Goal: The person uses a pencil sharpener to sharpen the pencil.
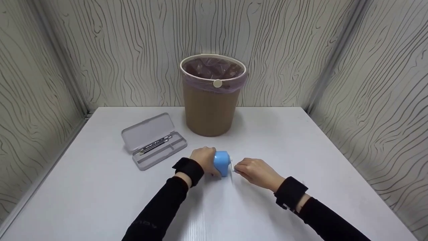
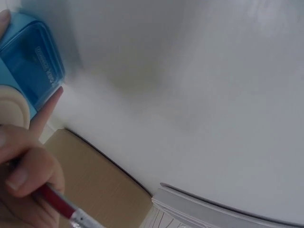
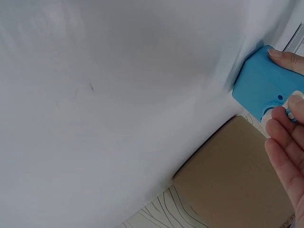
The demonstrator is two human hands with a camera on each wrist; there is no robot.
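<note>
Closest in, two black sleeves [image 1: 158, 209] reach across the white tabletop [image 1: 110, 204], a black band at each wrist. And here's the action: the left hand [image 1: 203, 160] has its fingers wrapped round a blue crank sharpener [image 1: 220, 164], which sits front and centre, apparently down on the tabletop. The left wrist view adds a red pencil [image 2: 58, 201] gripped by those same fingers, beside the sharpener's round cream front; whether its tip is in the hole, the hand hides.

Over on the right, the right hand [image 1: 257, 171] pinches the end of the white crank [image 1: 233, 166] between thumb and fingers. Good technique here, I'd say, means planting the body firmly, keeping the pencil straight in line, and turning in smooth, even circles with a light pinch; a jerky turn could rock the sharpener or snap the lead.

Farther out to the left, a grey pencil case [image 1: 147, 130] lies open, dark pencils [image 1: 155, 145] in its long compartment. Beyond it stands a brown bin [image 1: 210, 113], lined with a purplish bag, and behind that the wood-grain wall [image 1: 133, 67].
</note>
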